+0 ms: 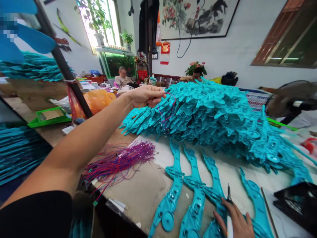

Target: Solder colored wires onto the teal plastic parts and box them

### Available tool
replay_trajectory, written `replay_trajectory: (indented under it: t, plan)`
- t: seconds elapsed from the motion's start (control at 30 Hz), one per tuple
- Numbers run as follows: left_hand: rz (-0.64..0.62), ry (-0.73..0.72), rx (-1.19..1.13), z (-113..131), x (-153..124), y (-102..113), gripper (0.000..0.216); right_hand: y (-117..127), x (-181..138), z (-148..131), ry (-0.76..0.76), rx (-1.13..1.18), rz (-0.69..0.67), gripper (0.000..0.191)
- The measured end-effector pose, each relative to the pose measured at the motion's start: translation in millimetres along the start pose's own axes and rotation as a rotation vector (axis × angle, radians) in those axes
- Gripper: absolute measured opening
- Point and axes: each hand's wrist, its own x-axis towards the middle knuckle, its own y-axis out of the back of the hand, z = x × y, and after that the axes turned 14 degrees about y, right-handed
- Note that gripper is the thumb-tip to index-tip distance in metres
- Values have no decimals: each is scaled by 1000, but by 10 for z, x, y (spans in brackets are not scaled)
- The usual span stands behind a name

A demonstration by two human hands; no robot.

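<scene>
My left hand [148,95] is raised over the table, thumb and fingers pinched on a thin red-and-blue wire [170,117] that hangs in a loop before the turquoise pile. Low at the right, my right hand [236,219] holds a soldering iron [229,224], its white handle between the fingers and its metal tip pointing away. Those fingers rest over a turquoise plastic piece [213,172]. To its left lie two similar turquoise pieces [173,191], and another [256,195] is on the right. A bundle of red and purple wires [123,158] lies near the left table edge.
A high pile of turquoise plastic pieces [210,109] covers the table's back. A black fan-like object [299,203] sits at the right, with a larger fan [289,97] behind. A dark post [61,62] stands left. Two people [123,79] are in the background.
</scene>
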Motion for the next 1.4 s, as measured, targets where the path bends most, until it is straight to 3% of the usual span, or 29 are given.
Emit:
replay_trajectory:
  t: [0.13, 0.23, 0.4, 0.63, 0.7, 0.8, 0.93, 1.13, 1.27, 1.4]
  plan:
    - [-67, 7, 9, 168, -175, -414, 16, 101, 133, -164, -41, 32, 38, 48]
    - [-153, 42, 41, 166, -180, -601, 13, 141, 155, -207, -71, 68, 38, 48]
    - [-133, 80, 76, 70, -92, -697, 18, 170, 152, -228, -102, 141, 35, 48]
    - [-352, 15, -41, 15, -322, -883, 15, 234, 173, -248, -136, 203, 185, 45]
    - [-319, -5, -8, 31, -391, -940, 13, 324, 195, -258, -150, 216, 261, 46]
    - [-148, -23, -9, 82, -414, -943, 11, 532, 242, -279, -186, 243, 345, 45]
    - [42, -104, -85, 134, -350, -755, 14, 814, 294, -312, -230, 269, 423, 42]
    - [45, 87, 245, 10, -298, -501, 16, 1038, 385, -389, -138, 238, 520, 35]
    - [62, 71, 243, 1, -391, -570, 17, 1226, 635, -503, -35, 222, 595, 29]
    - [23, 40, 206, 51, -572, -679, 19, 1342, 1114, -684, 35, 288, 636, 27]
